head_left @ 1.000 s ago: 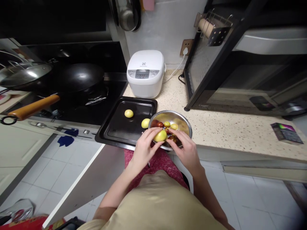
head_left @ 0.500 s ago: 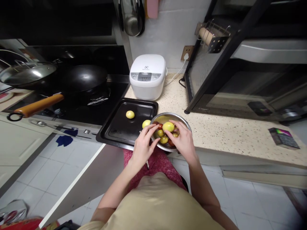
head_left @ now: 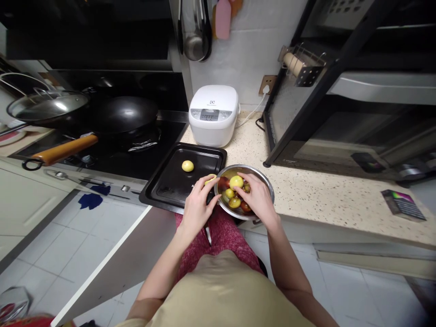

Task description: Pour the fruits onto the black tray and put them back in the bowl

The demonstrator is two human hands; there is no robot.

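My right hand [head_left: 256,196] pinches a smooth, round yellow potato [head_left: 236,182], by its look, above a steel bowl [head_left: 269,184]. Inside the bowl lie several small yellow-green and reddish-brown potatoes [head_left: 234,202], which look wet. My left hand [head_left: 198,202] is at the bowl's left rim, thumb and fingers apart, with nothing seen between them. Behind its fingers a second yellow potato [head_left: 210,177] shows in part, by the right side of a black baking tray [head_left: 163,184]. Another yellow potato [head_left: 187,165] rests on the tray, away from both hands.
A white rice cooker [head_left: 214,116] stands behind the tray. To the left, a wok [head_left: 126,113] with a wooden handle [head_left: 68,150] sits on the hob. An oven [head_left: 357,131] on a rack stands at right, and a small dark box [head_left: 403,204] lies on the speckled counter [head_left: 316,190].
My right hand has moved the yellow potato slightly left over the bowl. My left fingers now cover more of the potato beside them. The camera view has tilted up a little.
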